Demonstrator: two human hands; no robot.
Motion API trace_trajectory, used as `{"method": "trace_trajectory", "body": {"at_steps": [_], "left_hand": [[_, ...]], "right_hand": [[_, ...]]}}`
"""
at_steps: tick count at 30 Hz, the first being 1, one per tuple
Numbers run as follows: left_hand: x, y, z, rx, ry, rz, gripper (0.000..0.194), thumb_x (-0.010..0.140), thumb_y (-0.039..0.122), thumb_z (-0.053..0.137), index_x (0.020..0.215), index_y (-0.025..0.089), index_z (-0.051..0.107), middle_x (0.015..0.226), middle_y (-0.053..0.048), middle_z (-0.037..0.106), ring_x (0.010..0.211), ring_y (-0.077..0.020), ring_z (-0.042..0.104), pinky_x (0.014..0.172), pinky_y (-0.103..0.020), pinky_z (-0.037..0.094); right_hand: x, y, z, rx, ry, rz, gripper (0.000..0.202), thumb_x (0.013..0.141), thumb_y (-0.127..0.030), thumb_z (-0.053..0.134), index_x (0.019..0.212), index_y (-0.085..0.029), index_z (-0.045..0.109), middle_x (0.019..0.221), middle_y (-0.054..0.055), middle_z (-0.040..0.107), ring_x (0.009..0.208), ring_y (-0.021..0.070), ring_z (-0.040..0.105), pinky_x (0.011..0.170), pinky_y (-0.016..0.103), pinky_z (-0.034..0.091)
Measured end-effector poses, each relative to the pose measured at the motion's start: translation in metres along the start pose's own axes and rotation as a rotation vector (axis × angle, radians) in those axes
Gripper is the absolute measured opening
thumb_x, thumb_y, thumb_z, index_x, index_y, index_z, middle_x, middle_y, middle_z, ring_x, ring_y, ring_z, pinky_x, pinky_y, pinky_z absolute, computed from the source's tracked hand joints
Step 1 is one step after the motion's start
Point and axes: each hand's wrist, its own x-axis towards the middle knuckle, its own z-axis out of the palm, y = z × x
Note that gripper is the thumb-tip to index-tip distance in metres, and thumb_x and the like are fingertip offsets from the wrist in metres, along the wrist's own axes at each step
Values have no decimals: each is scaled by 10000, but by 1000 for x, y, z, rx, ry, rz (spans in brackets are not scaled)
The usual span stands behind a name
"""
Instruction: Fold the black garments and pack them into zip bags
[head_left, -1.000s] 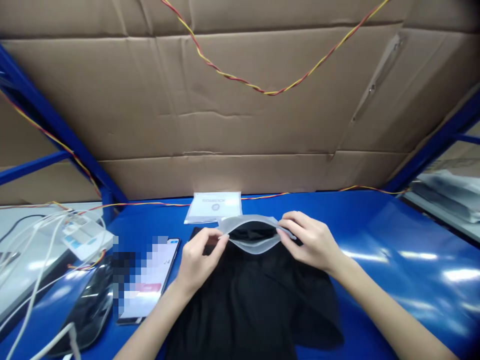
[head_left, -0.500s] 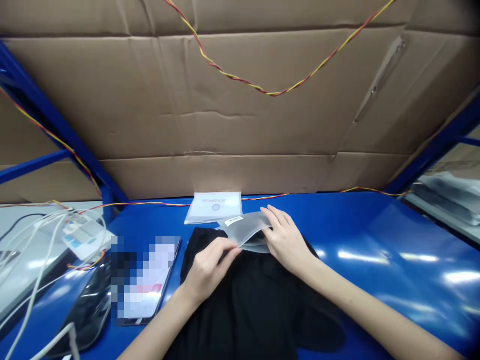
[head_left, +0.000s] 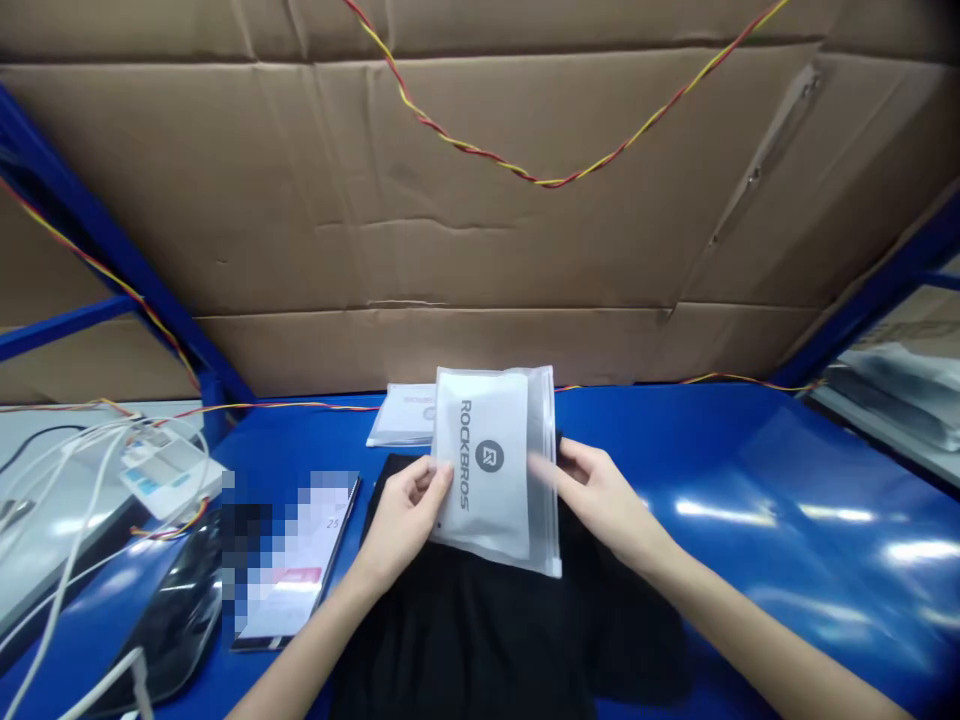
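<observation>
We work at a glossy blue table (head_left: 750, 470) backed by a wall of flattened brown cardboard (head_left: 480, 250), across which a twisted red-and-yellow wire (head_left: 540, 180) sags in a loop. At far left we see white cables (head_left: 67, 470) trailing over a grey surface, with a small white tag (head_left: 161, 465) among them. Just right of those lies a dark glossy object (head_left: 180, 610) that we cannot identify, and beside it a phone (head_left: 296, 560) rests flat on the table, its screen blurred out.

Our left hand (head_left: 405, 515) comes next: thumb on the front and fingers behind, it pinches the left edge of a frosted zip bag (head_left: 495, 470). The bag stands upright, raised above the table between our hands, its printed face towards us with lettering running up its side and a round logo beside it. Behind the bag, against the foot of the cardboard, a flat white packet (head_left: 401, 415) lies on the table, partly hidden. Under both hands a black garment (head_left: 487, 630) spreads over the table towards us.

Our right hand (head_left: 600, 490) holds the bag's right edge, its fingers showing dimly through the frosted plastic. Far right, grey wrapped bundles (head_left: 900, 385) sit on a neighbouring surface beyond a blue frame post (head_left: 870, 295).
</observation>
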Motion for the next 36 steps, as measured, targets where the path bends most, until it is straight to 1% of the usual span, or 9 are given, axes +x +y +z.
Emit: {"method": "trace_trajectory", "body": {"at_steps": [7, 12, 15, 18, 20, 24, 29, 33, 36], "left_hand": [[24, -9, -38, 486, 228, 76, 370, 894, 495, 465, 839, 181, 654, 796, -43, 729, 732, -215, 689, 592, -262, 510], [62, 9, -73, 752, 358, 103, 294, 857, 460, 507, 854, 209, 660, 830, -54, 711, 823, -276, 660, 735, -345, 475], [86, 26, -78, 871, 491, 149, 327, 859, 393, 503, 1069, 172, 622, 1010, -142, 675, 1041, -370, 583, 927, -499, 387], [91, 37, -63, 1020, 614, 236, 499, 852, 376, 529, 1256, 85, 505, 1163, -243, 573, 1173, -427, 477, 996, -589, 297], [77, 42, -43, 1091, 569, 314, 491, 870, 403, 521, 1244, 86, 511, 1164, -235, 559, 1159, -403, 498, 984, -558, 348], [15, 46, 0, 966, 223, 298, 443, 906, 474, 475, 1232, 177, 515, 1177, -156, 587, 1143, -322, 559, 952, -467, 453], [-56, 33, 16, 934, 181, 160, 494, 917, 479, 443, 1344, 230, 419, 1307, -130, 551, 1206, -306, 551, 925, -466, 517], [-84, 11, 7, 978, 248, 187, 501, 898, 491, 460, 1330, 238, 429, 1282, -134, 574, 1183, -311, 576, 889, -472, 554], [-96, 2, 6, 1038, 221, 279, 507, 882, 455, 499, 1343, 251, 440, 1302, -133, 565, 1173, -305, 588, 847, -442, 583]], "right_hand": [[4, 7, -26, -208, 145, -45, 240, 844, -405, 573, 735, -190, 571, 800, 1, 582, 801, 178, 541, 706, 283, 437], [1, 2, -34, -192, 123, 18, 284, 857, -400, 553, 675, -197, 475, 683, -41, 442, 659, 126, 423, 581, 245, 344], [-4, -1, -26, -267, 118, -14, 282, 879, -424, 529, 719, -209, 441, 699, -46, 433, 674, 128, 419, 603, 245, 346], [-11, -1, -17, -384, 41, -31, 287, 888, -460, 515, 759, -219, 426, 718, -46, 451, 679, 131, 416, 605, 246, 346], [-15, 2, -13, -457, -76, -24, 324, 861, -484, 554, 740, -219, 411, 709, -50, 455, 664, 127, 403, 580, 240, 325], [-19, 9, -7, -490, -274, 30, 440, 780, -516, 644, 664, -210, 350, 649, -67, 385, 622, 107, 340, 521, 228, 252], [-16, 1, -11, -425, -335, 47, 471, 810, -549, 591, 627, -204, 328, 633, -66, 353, 599, 96, 332, 507, 222, 269], [-12, 7, -41, -675, -184, -25, 381, 862, -473, 556, 648, -209, 384, 650, -43, 509, 602, 121, 466, 521, 227, 323], [-13, 26, -69, -1121, 140, -28, 200, 854, -334, 569, 734, -222, 456, 616, 0, 565, 509, 169, 527, 465, 258, 307]]}}
